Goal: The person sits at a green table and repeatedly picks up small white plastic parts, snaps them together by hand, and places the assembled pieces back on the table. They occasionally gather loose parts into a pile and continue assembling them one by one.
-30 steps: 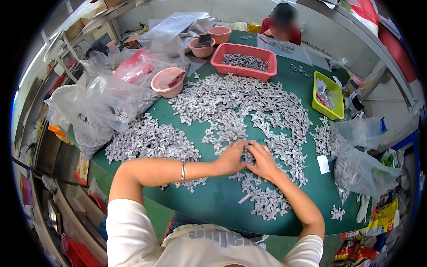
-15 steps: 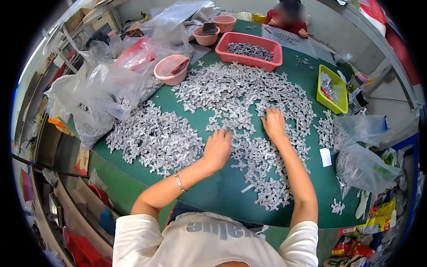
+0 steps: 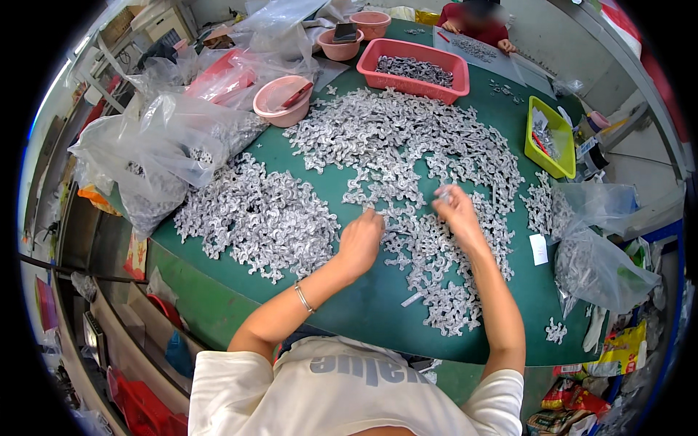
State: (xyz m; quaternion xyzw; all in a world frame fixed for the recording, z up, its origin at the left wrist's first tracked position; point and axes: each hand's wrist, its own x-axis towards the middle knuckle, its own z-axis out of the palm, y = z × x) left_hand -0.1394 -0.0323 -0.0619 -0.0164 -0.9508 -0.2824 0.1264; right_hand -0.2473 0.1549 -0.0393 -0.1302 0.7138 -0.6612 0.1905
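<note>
Small grey metal castings (image 3: 414, 138), knobbly and irregular, lie heaped across the green table. My right hand (image 3: 458, 212) is raised a little over the middle of them, with one grey casting (image 3: 443, 194) pinched between thumb and fingertips. My left hand (image 3: 361, 243), fingers curled together, rests at the left edge of the near castings; anything inside it is hidden. Beside that hand, to the left, a separate pile of the same castings (image 3: 254, 218) spreads out. A short pale strip (image 3: 412, 299) lies by the castings nearest me.
A pink tub (image 3: 465, 76) of castings stands at the back, pink bowls (image 3: 287, 115) to its left. A yellow-green basket (image 3: 533, 149) and a clear bag (image 3: 603, 254) are on the right, bulky plastic bags (image 3: 153, 145) on the left. Another person (image 3: 476, 25) sits across the green table (image 3: 349, 312).
My right hand has lifted off the castings and drawn back slightly, now with a casting in its fingers. My left hand has barely moved. The whole view has shifted a little.
</note>
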